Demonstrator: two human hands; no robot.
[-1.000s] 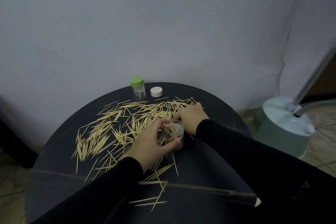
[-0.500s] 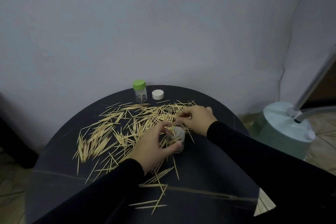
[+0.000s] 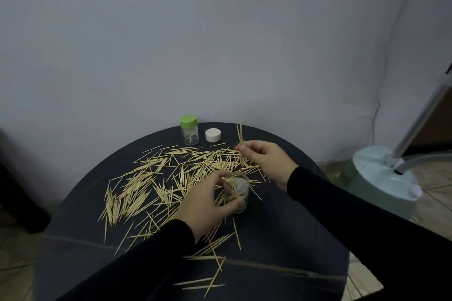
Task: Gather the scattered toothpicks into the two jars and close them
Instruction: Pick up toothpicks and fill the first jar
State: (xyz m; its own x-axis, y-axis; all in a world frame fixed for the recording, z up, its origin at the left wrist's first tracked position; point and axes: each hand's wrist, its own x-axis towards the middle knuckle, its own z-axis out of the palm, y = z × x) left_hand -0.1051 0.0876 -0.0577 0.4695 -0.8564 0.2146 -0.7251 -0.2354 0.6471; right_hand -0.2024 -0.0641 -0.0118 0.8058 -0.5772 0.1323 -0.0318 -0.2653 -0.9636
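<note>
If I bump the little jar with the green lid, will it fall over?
Probably. The green-lid jar looks tall and narrow, with few toothpicks inside, so it is likely light and tippy. Being round, it would likely roll on the table.

My round dark table [image 3: 281, 247] carries toothpicks [image 3: 137, 193] scattered left of my left hand [image 3: 205, 203]. Beyond my right hand [image 3: 266, 161] stand a green-lidded jar [image 3: 189, 131] and a white lid [image 3: 213, 135]

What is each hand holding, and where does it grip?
The left hand grips the open jar around its side. The right hand pinches a few toothpicks near their lower ends, tips pointing up.
</note>
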